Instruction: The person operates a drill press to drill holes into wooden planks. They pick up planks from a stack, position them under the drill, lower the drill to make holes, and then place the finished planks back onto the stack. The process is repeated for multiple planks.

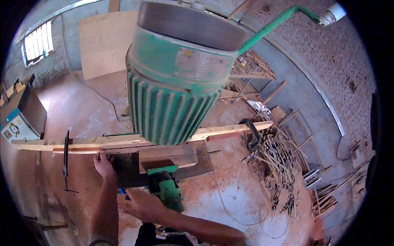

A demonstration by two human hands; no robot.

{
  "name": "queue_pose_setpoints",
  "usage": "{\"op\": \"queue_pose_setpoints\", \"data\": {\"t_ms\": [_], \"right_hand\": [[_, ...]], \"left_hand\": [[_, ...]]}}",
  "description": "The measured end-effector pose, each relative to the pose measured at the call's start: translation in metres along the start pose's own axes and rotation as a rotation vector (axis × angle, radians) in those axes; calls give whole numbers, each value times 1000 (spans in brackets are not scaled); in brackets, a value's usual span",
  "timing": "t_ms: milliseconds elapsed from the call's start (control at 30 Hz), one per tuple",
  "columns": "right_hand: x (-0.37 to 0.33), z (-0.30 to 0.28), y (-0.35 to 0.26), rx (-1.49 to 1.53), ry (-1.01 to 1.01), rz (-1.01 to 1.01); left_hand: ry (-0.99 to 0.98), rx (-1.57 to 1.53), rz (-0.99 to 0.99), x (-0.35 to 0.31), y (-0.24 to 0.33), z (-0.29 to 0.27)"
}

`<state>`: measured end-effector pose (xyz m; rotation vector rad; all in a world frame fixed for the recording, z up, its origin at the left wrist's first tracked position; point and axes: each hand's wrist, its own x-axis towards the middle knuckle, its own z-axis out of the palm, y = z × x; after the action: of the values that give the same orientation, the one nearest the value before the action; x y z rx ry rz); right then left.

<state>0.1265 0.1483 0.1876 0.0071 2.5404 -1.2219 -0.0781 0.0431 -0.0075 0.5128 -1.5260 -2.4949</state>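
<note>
Wooden strip: narrow, reddish, lying along the near face of the long pale beam, over to the left of the motor.
Left hand: raised to the strip, fingertips at its right end; whether they pinch it or merely touch, I can't tell from here.
Right hand: lower, just in front of the dark metal table, the forearm slanting in from the right; its fingers are too unclear to call clenched or loose.
Clamps: one black clamp crosses the beam at left, a second clamp towards its right end.
Overhead: the motor, green and ribbed, hiding part of the beam.
Tabletop: a wooden block beside a green machine part.
Beyond: heaped sticks at right.
</note>
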Motion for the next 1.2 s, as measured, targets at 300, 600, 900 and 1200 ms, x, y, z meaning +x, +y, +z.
{"op": "queue_pose_setpoints", "data": {"t_ms": [300, 600, 900, 1200], "right_hand": [[-96, -73, 188, 1004, 727, 274], [-104, -94, 253, 515, 903, 288], [21, -134, 263, 537, 866, 114], [8, -128, 288, 1028, 921, 64]], "left_hand": [[73, 32, -7, -15, 23, 18], [-355, 707, 130, -33, -4, 57], [-625, 1169, 497, -47, -1, 86], [-725, 1316, 858, -27, -47, 78]]}}
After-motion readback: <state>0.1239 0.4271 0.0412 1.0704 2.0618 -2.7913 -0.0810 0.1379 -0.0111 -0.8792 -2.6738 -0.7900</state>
